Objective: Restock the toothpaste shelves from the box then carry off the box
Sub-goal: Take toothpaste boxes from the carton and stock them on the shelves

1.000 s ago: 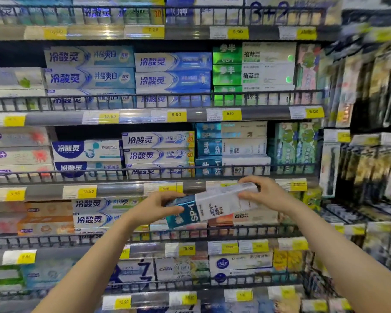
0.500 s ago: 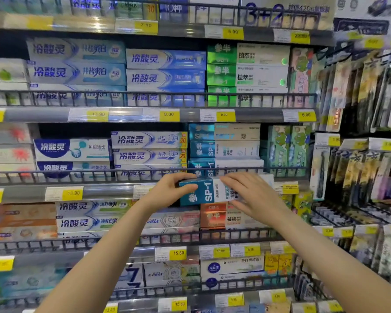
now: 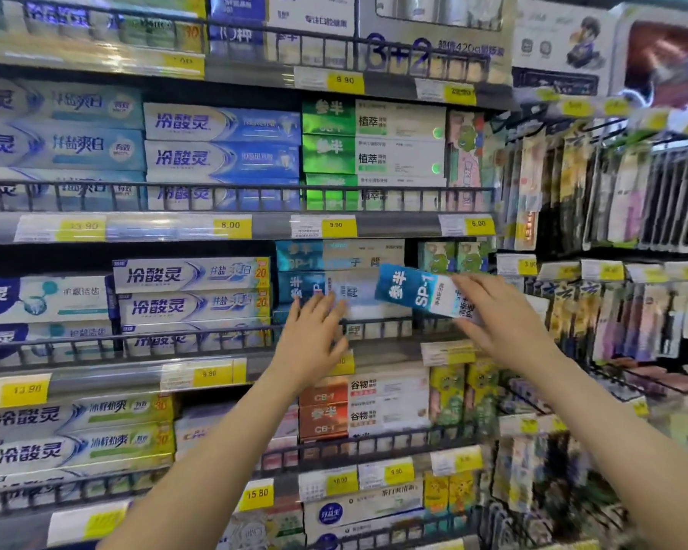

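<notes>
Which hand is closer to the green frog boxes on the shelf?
The right hand. Holding the blue-and-white SP-1 toothpaste box, it sits just below the green frog boxes. The left hand is further left, by the stacked blue SP-1 boxes.

Two bare forearms enter from the lower edge, one at each side. No sleeve, glove, watch or ring shows on either. The left hand (image 3: 314,337) and right hand (image 3: 501,319) are bare, with short, unpainted nails; motion blur softens the fingers.

SP-1 toothpaste box (image 3: 422,291) | blue-white | tilted, right end lower | before stacked SP-1 boxes (image 3: 334,271)
</notes>
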Demonstrator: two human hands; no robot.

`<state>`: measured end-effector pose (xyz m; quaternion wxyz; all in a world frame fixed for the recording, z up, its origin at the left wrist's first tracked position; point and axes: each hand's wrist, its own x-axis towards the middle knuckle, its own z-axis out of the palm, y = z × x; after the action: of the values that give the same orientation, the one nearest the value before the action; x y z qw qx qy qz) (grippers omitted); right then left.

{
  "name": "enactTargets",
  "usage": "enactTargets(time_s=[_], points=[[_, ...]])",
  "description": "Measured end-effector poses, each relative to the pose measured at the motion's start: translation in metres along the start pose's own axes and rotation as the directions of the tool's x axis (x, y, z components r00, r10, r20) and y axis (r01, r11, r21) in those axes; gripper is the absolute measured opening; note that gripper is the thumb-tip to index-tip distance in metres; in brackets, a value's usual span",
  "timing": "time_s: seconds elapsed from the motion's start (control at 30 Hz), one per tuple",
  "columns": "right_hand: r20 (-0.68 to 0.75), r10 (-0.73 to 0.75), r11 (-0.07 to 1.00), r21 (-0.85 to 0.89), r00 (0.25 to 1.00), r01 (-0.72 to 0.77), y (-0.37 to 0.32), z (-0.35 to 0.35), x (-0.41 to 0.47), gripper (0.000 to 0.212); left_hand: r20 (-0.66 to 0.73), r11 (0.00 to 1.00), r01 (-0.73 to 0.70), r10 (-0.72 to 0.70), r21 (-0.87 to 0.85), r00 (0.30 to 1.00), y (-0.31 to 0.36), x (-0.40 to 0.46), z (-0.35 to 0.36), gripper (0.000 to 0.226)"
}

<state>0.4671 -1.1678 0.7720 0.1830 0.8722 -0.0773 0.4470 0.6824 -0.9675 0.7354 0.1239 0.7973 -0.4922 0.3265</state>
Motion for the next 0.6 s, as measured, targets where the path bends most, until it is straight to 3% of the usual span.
enactTargets(time_s=[0.23, 0.37, 0.47, 0.6], points=[[0.039, 0.056, 0.998, 0.024, 0.998, -0.057, 0.022, 0.008, -0.011, 0.068, 0.032, 0.998, 0.037, -0.038, 0.056, 0.999, 0.016, 0.011, 0.007, 0.075], [0.003, 0.035, 0.998, 0.045, 0.999, -0.035, 0.012, 0.007, -0.006, 0.067, 0.002, 0.999, 0.025, -0.025, 0.035, 1.0, 0.016, 0.011, 0.007, 0.071], [-0.017, -0.007, 0.997, 0.08, 1.0, 0.008, -0.003, 0.012, 0.005, 0.066, -0.102, 0.999, 0.007, -0.012, -0.05, 0.995, 0.014, 0.005, 0.004, 0.071], [-0.025, -0.113, 0.988, 0.103, 0.993, 0.115, -0.032, 0.025, 0.03, 0.065, -0.323, 0.996, 0.071, -0.086, -0.058, 0.943, -0.008, -0.027, -0.007, 0.047]])
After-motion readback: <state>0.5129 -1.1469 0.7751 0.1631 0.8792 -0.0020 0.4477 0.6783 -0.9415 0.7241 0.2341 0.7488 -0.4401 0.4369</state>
